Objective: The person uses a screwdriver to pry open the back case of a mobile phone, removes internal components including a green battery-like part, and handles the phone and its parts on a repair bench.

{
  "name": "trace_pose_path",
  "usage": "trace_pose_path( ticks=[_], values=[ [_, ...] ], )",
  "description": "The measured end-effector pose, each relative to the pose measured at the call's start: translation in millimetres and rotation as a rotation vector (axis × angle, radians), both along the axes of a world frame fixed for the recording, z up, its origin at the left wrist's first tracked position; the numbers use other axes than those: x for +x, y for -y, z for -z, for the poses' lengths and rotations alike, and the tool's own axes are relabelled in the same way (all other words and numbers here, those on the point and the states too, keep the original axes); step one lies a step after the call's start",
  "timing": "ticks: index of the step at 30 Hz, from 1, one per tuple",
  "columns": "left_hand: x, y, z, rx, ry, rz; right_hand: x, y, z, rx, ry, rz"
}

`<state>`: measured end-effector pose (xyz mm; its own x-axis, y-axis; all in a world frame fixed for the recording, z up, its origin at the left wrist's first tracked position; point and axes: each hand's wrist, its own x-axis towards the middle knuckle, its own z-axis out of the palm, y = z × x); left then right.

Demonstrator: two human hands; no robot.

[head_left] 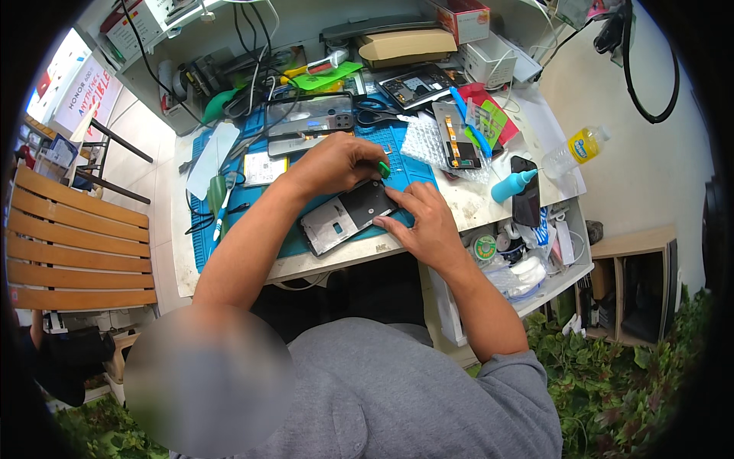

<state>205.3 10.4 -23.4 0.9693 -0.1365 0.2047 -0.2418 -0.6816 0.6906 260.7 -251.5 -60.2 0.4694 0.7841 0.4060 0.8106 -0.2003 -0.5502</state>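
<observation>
An opened phone frame, silvery grey at one end and black at the other, lies slanted at the front of the blue work mat. Above its far end my left hand is closed around a small green tool, whose tip I cannot make out. The fingers of my right hand press on the frame's right edge and steady it, thumb on the near side. Just behind my left hand lie a dark phone back cover and a white rectangular part.
Scissors, bubble wrap and another opened phone crowd the back of the bench. To the right stand a light-blue squeeze bottle, a black phone and a clear bottle. An open drawer juts out below.
</observation>
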Motion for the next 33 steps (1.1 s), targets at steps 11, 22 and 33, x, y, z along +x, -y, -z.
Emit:
trace_pose_path(
  ticks=[11,22,33],
  values=[
    [0.5,-1.6,4.1,-0.06,0.016,-0.019,-0.1,-0.8,-0.4,0.018,0.018,0.004],
    [0.1,-2.2,8.7,-0.029,0.074,0.011,-0.5,-0.5,0.0,-0.012,-0.012,0.002],
    [-2.1,-0.8,8.1,0.006,0.064,-0.041,-0.1,-0.2,0.1,0.009,0.009,-0.002]
  ],
)
